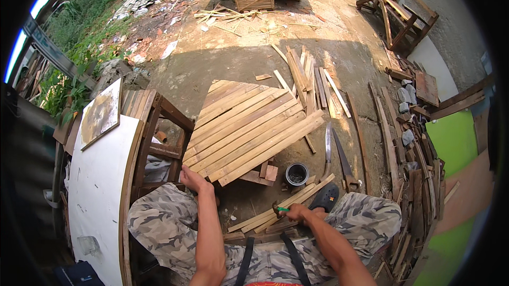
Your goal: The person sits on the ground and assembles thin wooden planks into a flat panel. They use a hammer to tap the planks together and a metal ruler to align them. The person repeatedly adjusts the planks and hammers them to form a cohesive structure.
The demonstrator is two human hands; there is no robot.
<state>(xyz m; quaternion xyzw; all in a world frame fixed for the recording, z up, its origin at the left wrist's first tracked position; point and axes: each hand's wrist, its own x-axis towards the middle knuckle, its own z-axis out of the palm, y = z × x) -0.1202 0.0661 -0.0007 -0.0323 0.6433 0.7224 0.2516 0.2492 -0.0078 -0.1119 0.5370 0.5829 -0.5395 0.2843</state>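
A panel of pale, bamboo-like slats [238,127] lies tilted before me, its slats running diagonally and their ends uneven. My left hand [194,179] is closed around its near left corner; the fingertips are partly hidden. In my right hand [298,213] is a small hammer [283,209] with a green handle and dark head, held low above loose pale slats [260,220]. Just beyond these stands a dark round tin [296,174] with small contents I cannot make out. Wooden blocks [264,173] sit beneath the panel's near edge.
A long knife [328,148] and a handsaw [344,163] lie on the ground to the right. Past the panel is a pile of slats [305,76]. At left stands a wooden frame with a white board [103,190]. Scrap wood [419,196] lines the right wall.
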